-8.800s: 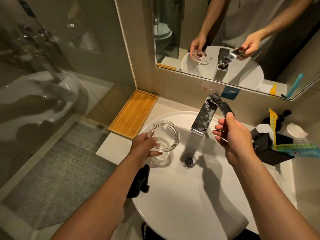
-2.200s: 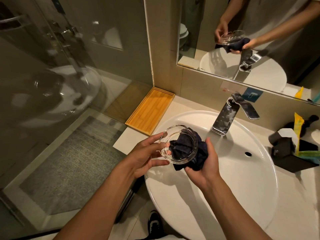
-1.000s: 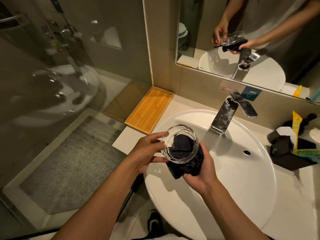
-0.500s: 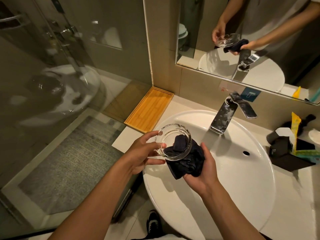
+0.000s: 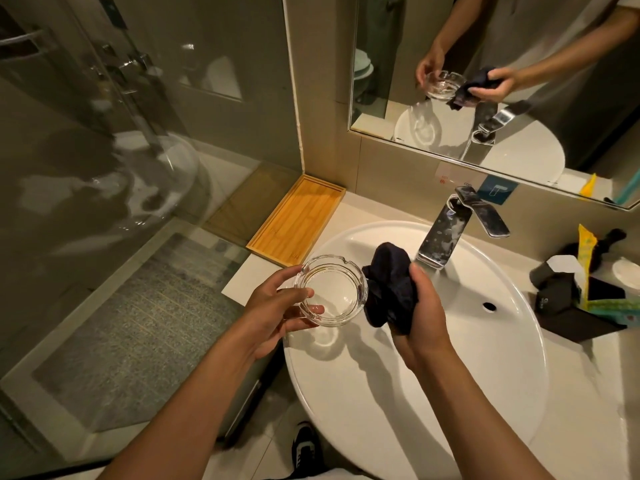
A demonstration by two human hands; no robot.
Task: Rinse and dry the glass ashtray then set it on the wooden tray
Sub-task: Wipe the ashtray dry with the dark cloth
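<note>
The round glass ashtray [image 5: 330, 289] sits upright in my left hand [image 5: 277, 308], held by its left rim and underside above the sink's left edge. Its bowl holds nothing. My right hand [image 5: 420, 313] grips a bunched dark blue cloth [image 5: 389, 285] just to the right of the ashtray, the cloth's edge close against the glass. The wooden tray [image 5: 299, 220] lies on the counter in the left corner, behind and a little left of the ashtray, with nothing on it.
A white basin [image 5: 433, 393] lies below both hands, with a chrome faucet [image 5: 446, 233] behind the cloth. A black holder with packets [image 5: 575, 296] stands at the right. A glass shower wall [image 5: 121, 168] borders the left. A mirror [image 5: 485, 64] hangs above.
The cloth has come out of the ashtray's bowl and now sits beside it in my right hand. My left hand has shifted the ashtray slightly left and levelled it.
</note>
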